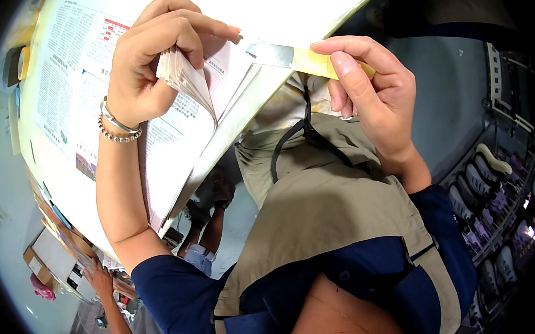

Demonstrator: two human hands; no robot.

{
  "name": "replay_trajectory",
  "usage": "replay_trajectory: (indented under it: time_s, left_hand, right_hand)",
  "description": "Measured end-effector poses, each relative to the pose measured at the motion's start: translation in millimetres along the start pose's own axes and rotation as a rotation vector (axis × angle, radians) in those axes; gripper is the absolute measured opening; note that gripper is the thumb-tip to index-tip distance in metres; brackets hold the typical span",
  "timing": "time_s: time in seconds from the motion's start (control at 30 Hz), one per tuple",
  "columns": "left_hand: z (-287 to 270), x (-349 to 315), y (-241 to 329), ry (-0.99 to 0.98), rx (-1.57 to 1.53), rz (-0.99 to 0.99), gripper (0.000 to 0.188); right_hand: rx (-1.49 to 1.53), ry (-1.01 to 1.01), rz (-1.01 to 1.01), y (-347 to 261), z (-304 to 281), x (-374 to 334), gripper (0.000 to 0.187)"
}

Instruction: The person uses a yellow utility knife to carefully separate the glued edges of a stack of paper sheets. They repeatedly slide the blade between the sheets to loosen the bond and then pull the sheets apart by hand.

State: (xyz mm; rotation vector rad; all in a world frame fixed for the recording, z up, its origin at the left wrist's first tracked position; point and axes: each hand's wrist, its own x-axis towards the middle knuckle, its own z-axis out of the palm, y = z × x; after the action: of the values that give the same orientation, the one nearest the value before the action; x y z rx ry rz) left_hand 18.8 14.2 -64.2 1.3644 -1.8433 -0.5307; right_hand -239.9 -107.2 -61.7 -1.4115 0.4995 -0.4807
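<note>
My left hand [157, 63] is closed round the folded-over part of a thick stack of newspaper sheets [177, 139], bending it back on itself. A bracelet and a beaded band circle that wrist. Between the thumb and fingers of my right hand [375, 81] is a yellow-handled knife [313, 62]. Its flat metal blade points left and lies at the loose paper edges, by the table's edge; I cannot tell whether it is between sheets. More printed newspaper [66, 75] is spread flat beyond my left hand.
The pale table [325, 4] slants across the upper view. A yellow tape roll [23, 62] is at its far left. Another person's arm [113, 305] reaches in at lower left beside a cardboard box [40, 260]. A rack [486, 239] holding shoe-shaped items stands at right.
</note>
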Motion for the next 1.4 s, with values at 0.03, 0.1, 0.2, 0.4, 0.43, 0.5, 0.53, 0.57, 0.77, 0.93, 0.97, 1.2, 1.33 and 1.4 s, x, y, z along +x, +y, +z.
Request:
replay_trajectory:
  time_s: [0.03,0.1,0.2,0.4,0.43,0.5,0.53,0.57,0.77,0.93,0.97,1.2,1.33,1.4]
  left_hand:
    - [-1,-2,-2,0.000,0.021,0.006,0.037]
    - [-1,-3,-2,0.016,0.044,0.001,0.038]
    - [0,-2,2,0.070,0.028,0.039,0.024]
    - [13,-8,3,0.312,-0.165,-0.022,0.011]
    - [11,-8,5,0.290,-0.073,-0.037,0.014]
    - [6,-6,11,0.207,0.129,-0.047,0.022]
    - [4,-5,13,0.146,0.237,-0.044,0.028]
    - [5,-2,11,0.093,0.286,0.036,0.029]
    - [5,3,12,0.005,0.391,0.122,0.031]
    - [3,5,21,0.062,0.346,0.127,0.022]
    - [2,4,21,0.063,0.354,0.132,0.023]
    - [-2,2,24,0.082,0.396,0.157,0.029]
    - [0,2,24,0.101,0.417,0.172,0.031]
    - [1,2,24,0.112,0.427,0.177,0.030]
  right_hand:
    - [-0.001,0.004,-0.006,0,0,0,0.020]
    - [-0.003,0.015,-0.016,0,1,0,0.020]
    - [-0.015,0.043,-0.016,1,0,1,0.021]
    - [-0.051,0.119,-0.009,2,-7,3,0.022]
    - [-0.053,0.115,-0.004,1,-7,3,0.022]
    - [-0.054,0.107,0.007,1,-7,3,0.022]
    - [-0.061,0.086,0.012,0,-7,3,0.022]
    - [-0.069,0.065,0.016,0,-6,3,0.022]
    - [-0.069,0.024,-0.041,-1,-2,2,0.022]
    - [-0.090,0.039,-0.043,3,-3,4,0.022]
    - [-0.074,0.046,-0.036,3,-3,4,0.022]
    - [-0.450,0.035,-0.363,14,4,21,0.016]
    - [-0.617,0.093,-0.461,14,41,30,0.008]
    - [-0.602,0.114,-0.467,21,49,37,0.009]
